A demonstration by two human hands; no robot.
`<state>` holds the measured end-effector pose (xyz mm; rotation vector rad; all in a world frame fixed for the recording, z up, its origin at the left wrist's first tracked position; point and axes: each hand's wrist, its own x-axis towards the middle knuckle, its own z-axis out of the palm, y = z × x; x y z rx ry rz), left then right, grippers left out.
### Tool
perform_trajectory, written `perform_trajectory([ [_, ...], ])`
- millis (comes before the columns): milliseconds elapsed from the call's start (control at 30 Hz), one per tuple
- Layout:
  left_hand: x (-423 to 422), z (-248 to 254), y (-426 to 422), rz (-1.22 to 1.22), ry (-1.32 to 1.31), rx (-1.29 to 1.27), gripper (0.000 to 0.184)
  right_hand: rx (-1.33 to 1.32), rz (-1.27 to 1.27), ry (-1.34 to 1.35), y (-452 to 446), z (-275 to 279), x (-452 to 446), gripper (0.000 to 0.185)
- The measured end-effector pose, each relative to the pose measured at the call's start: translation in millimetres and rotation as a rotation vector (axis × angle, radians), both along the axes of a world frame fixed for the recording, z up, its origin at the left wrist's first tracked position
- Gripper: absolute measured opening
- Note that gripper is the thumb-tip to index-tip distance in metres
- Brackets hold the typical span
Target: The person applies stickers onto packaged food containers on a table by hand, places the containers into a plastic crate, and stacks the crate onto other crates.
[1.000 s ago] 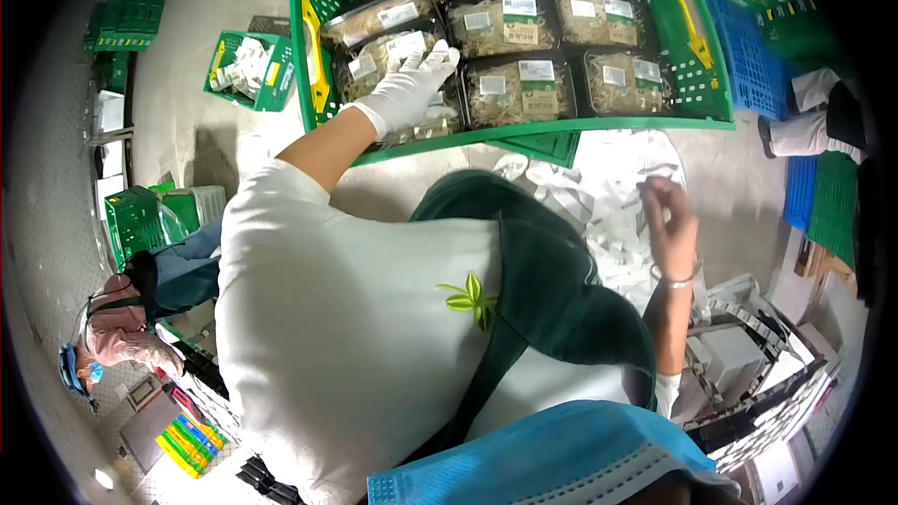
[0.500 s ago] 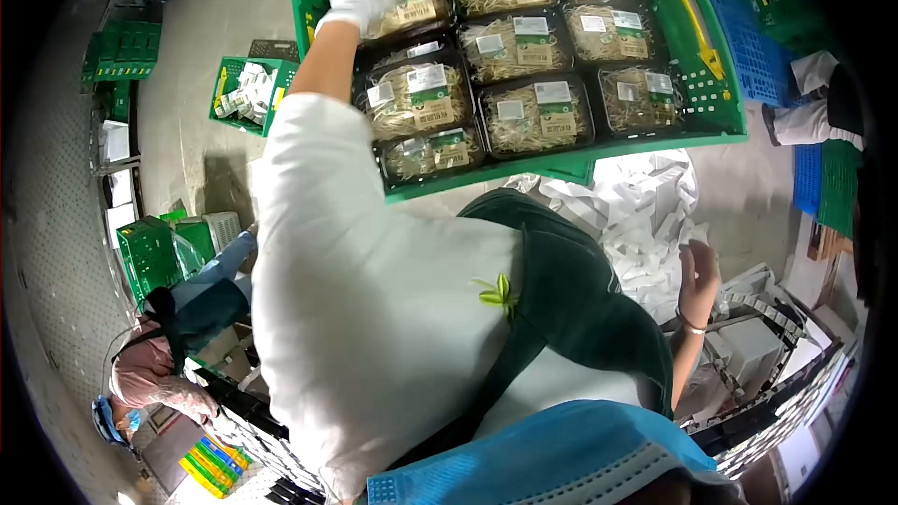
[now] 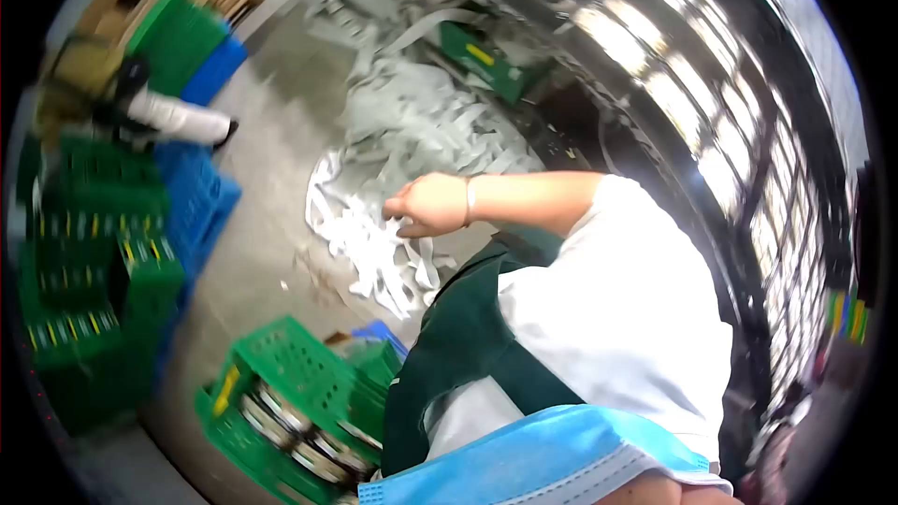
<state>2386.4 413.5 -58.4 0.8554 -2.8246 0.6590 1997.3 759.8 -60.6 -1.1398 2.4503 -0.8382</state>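
My bare right hand (image 3: 428, 206), a thin band at its wrist, reaches in from the right on an outstretched arm. Its fingers are loosely bent and a little apart, and I see nothing held in them. Behind the hand in view lies a heap of white paper-like strips (image 3: 374, 252) on the floor; whether hand and strips touch, I cannot tell. At the lower left is a green crate (image 3: 285, 346) holding several dark packs with pale contents (image 3: 304, 425), blurred by motion. My left hand is outside the view.
Stacked green crates (image 3: 89, 271) and blue crates (image 3: 192, 201) line the left side. Another person's pale-clothed leg (image 3: 178, 115) shows near them. Black-framed metal racking or machinery (image 3: 673, 65) runs along the upper right. A green box (image 3: 486, 61) sits beside the strips.
My view has swung away to the right. The gloved left hand and the packs beneath it have left the upper view. My right hand now stretches across the middle, over the strips.
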Motion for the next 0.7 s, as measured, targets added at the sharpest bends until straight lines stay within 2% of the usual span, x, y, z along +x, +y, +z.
perform_trajectory([
  [67,-54,19,-18,-0.025,0.079,-0.056,0.026,-0.054,-0.196,0.039,70,26,-15,0.031],
  [100,-91,25,-8,-0.109,0.128,-0.066,0.026,0.023,-0.344,0.056,119,42,-20,0.032],
  [167,-188,31,38,-0.331,0.174,0.058,0.027,0.104,-0.645,0.294,231,65,-41,0.031],
  [200,-240,37,88,-0.312,0.223,0.399,0.028,0.117,-0.927,0.218,288,79,-46,0.029],
  [233,-300,43,151,-0.285,0.251,0.743,0.029,0.091,-1.028,0.48,371,67,-56,0.029],
  [300,-394,16,238,-0.559,0.199,1.197,0.029,0.271,-1.527,0.621,519,57,-39,0.032],
  [333,-440,19,294,-0.767,0.126,1.257,0.029,0.324,-1.772,0.632,589,55,-30,0.036],
  [367,-481,29,359,-0.877,0.075,1.502,0.028,0.462,-2.011,0.401,635,61,-10,0.048],
  [433,-538,72,489,-1.172,-0.057,1.597,0.023,0.419,-2.278,0.201,694,44,5,0.059],
  [467,-564,87,547,-1.308,-0.172,1.559,0.025,0.341,-2.296,0.076,716,28,2,0.063],
  [500,-589,97,599,-1.438,-0.274,1.394,0.025,0.259,-2.31,-0.051,733,17,-4,0.067],
  [533,-605,105,658,-1.399,-0.423,1.541,0.025,0.266,-2.361,-0.105,732,12,-13,0.069],
  [600,-635,102,757,-1.371,-0.633,1.598,0.023,0.135,-2.418,-0.166,740,5,-18,0.068],
  [633,-644,95,798,-1.302,-0.646,1.62,0.025,0.06,-2.421,-0.189,738,9,-16,0.067],
  [700,-683,56,875,-1.487,-0.319,1.481,0.031,0.088,-2.338,-0.244,747,7,-14,0.063],
])
